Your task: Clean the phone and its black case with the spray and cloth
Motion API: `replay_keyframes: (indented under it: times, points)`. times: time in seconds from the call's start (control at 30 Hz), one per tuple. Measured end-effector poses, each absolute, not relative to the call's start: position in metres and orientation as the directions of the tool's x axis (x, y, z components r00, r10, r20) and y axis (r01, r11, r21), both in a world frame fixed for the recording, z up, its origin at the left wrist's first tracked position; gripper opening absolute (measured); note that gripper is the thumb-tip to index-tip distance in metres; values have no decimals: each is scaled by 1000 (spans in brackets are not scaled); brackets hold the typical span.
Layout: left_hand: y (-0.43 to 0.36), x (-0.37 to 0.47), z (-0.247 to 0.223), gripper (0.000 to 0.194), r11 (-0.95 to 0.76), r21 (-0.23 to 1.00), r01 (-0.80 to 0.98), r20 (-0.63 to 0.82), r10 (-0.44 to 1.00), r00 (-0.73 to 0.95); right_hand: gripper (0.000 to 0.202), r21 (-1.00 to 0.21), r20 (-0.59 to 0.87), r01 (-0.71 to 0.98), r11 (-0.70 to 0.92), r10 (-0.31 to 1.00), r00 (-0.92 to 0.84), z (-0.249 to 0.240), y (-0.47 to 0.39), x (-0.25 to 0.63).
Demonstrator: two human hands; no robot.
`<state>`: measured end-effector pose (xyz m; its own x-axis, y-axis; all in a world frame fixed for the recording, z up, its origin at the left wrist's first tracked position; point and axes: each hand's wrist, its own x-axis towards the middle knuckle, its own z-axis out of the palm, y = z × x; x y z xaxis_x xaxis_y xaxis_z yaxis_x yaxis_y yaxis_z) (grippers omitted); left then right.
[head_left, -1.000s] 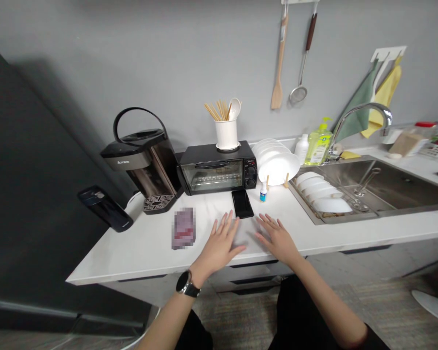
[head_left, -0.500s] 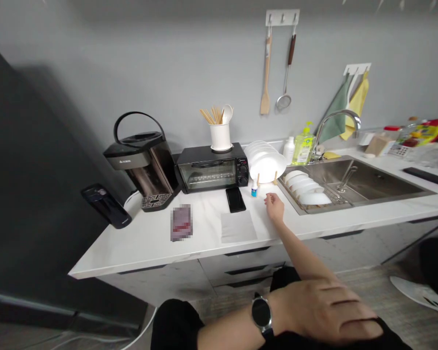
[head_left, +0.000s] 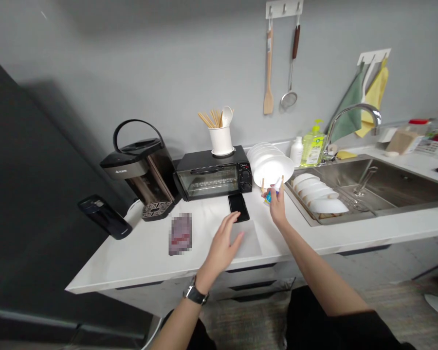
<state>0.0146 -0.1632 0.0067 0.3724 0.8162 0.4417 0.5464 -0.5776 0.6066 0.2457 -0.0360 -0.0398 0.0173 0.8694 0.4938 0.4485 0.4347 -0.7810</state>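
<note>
Right hand (head_left: 276, 206) fingers pinching small white bottle (head_left: 276, 187) with blue base, lifted just off the counter (head_left: 138, 253), in front of the plate rack (head_left: 272, 167). Left hand (head_left: 224, 243) fingers spread, flat on grey sheet (head_left: 250, 238). Black phone (head_left: 238, 207) just beyond the left fingertips, toaster oven (head_left: 211, 175) behind it.

The scene is being lit evenly from overhead; soft shadows are being thrown on the grey wall (head_left: 149, 63), and edges are being bent by wide-angle distortion.
</note>
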Motion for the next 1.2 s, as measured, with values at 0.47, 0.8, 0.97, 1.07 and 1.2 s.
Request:
replay_keyframes:
  times: [0.47,0.8,0.97,1.07,1.2]
  points:
    - [-155,41,63,34,-756,-166,633,269,583,767,35,-442,325,644,625,781,-534,20,-174,232]
    - [-174,-74,86,25,-475,483,736,629,772,85,36,-557,315,722,410,909,-273,29,-204,332]
    - [-133,-67,44,28,-406,515,755,343,905,253,42,-952,162,197,236,930,-331,1,-198,309]
    - [-110,-40,0,27,-371,481,794,258,926,277,47,-980,177,35,195,939,-296,-8,-191,270]
    - [-93,-30,-33,29,-288,401,870,235,950,206,51,-977,208,-85,194,949,-236,-7,-181,254]
